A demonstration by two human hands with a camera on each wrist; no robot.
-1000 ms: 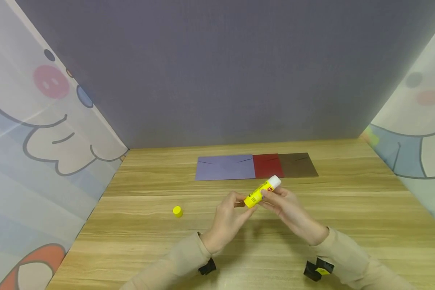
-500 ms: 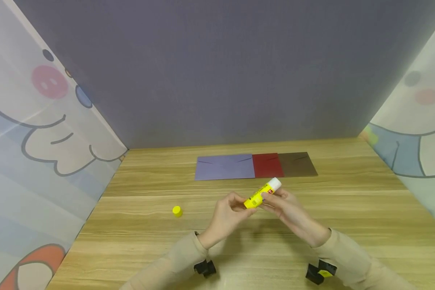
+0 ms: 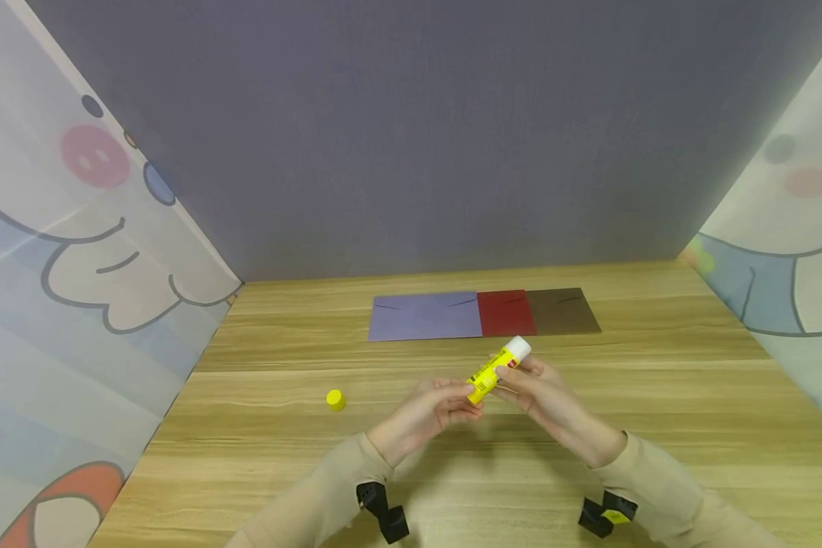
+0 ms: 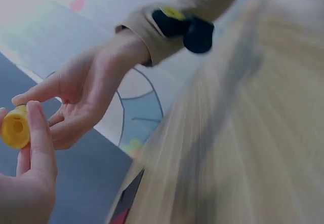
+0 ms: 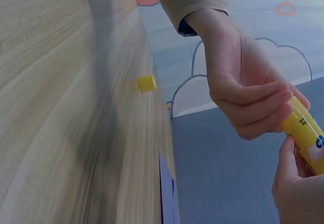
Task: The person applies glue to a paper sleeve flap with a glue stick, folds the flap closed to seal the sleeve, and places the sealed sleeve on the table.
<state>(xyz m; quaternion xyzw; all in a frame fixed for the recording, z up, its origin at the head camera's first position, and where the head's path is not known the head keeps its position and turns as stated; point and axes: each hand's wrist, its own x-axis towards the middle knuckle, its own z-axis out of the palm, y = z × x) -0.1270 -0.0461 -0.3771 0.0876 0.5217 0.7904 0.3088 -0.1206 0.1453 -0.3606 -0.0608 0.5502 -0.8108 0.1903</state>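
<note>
A yellow glue stick (image 3: 491,374) with a white uncapped end is held tilted above the table, white end up and to the right. My right hand (image 3: 555,407) grips its body between thumb and fingers. My left hand (image 3: 421,418) pinches the lower end, thumb on top and fingers beneath. From the left wrist view, the round yellow base (image 4: 16,130) of the stick shows between the left fingertips. On the table to the left stands the yellow cap (image 3: 336,399), apart from both hands.
Behind the hands, a lilac envelope (image 3: 425,316), a red envelope (image 3: 505,313) and a brown envelope (image 3: 563,312) lie overlapping in a row. A grey panel (image 3: 411,152) rises at the table's back edge. Printed cloths (image 3: 89,228) flank both sides.
My left hand has turned at the glue stick's base, its thumb rolling over the top and its wrist dropping leftward. My right hand stays nearly still; the envelopes and cap have not moved.
</note>
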